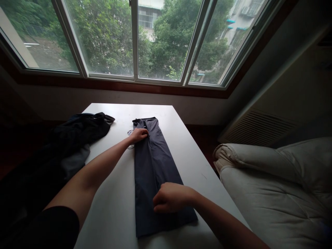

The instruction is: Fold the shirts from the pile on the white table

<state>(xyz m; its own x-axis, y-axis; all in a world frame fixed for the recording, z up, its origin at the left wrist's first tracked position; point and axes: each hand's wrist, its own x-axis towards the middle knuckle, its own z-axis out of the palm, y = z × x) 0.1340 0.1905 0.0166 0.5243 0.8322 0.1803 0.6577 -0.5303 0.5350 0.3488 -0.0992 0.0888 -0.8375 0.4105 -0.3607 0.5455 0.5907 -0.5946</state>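
Observation:
A pair of dark grey-blue trousers [145, 173] lies flat and lengthwise, with the black-lined waistband at the far end and the hems towards me. My left hand [140, 135] is closed on the cloth just below the waistband, its fingertips partly hidden. Beside it, a thin drawstring loop [130, 146] pokes out on the left edge. Over the lower part of the trousers, my right hand [171, 197] is curled closed; its fingertips are turned under, so whether it grips cloth cannot be seen.
A white table [116, 193] carries the trousers. Dark clothes [77, 135] are heaped over its left side. To the right stands a pale padded sofa [261, 193]. A wall with a wide sliding window [135, 41] is beyond the table's far edge.

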